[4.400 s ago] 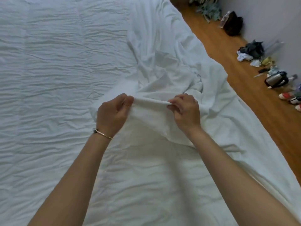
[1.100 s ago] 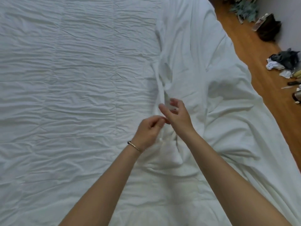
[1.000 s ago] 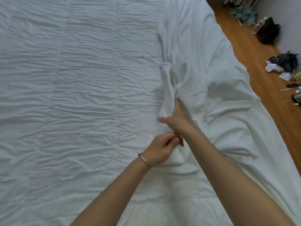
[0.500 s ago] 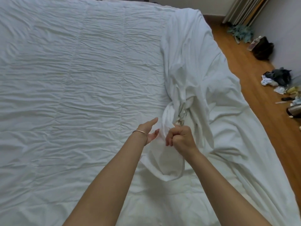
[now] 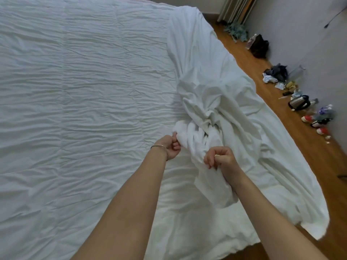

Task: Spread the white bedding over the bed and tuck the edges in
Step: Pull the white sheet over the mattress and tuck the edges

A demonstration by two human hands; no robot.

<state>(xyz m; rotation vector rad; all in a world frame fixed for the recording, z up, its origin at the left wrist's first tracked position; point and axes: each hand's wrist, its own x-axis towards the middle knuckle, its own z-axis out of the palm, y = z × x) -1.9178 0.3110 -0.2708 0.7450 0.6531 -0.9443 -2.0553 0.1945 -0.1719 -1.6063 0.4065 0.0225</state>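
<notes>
A wide bed [image 5: 75,91] is covered by a wrinkled white quilted layer. A loose white sheet [image 5: 216,87] lies bunched along the bed's right side and hangs over the right edge. My left hand [image 5: 171,145], with a thin bracelet on the wrist, pinches a gathered fold of the sheet at its left edge. My right hand [image 5: 219,157] is curled into a fist around another bunch of the same sheet, a little to the right and nearer me. The cloth between the two hands is twisted and lifted off the bed.
A wooden floor [image 5: 293,132] runs along the bed's right side. Against the grey wall lie a dark bag [image 5: 260,46], a pile of clothes [image 5: 276,74], a kettle [image 5: 299,103] and several small items. Curtains [image 5: 236,8] hang at the far corner.
Both hands have regripped the bunched sheet. My left hand went from open beside the cloth to pinching it, and my hands have moved apart, pulling the gathered cloth toward me.
</notes>
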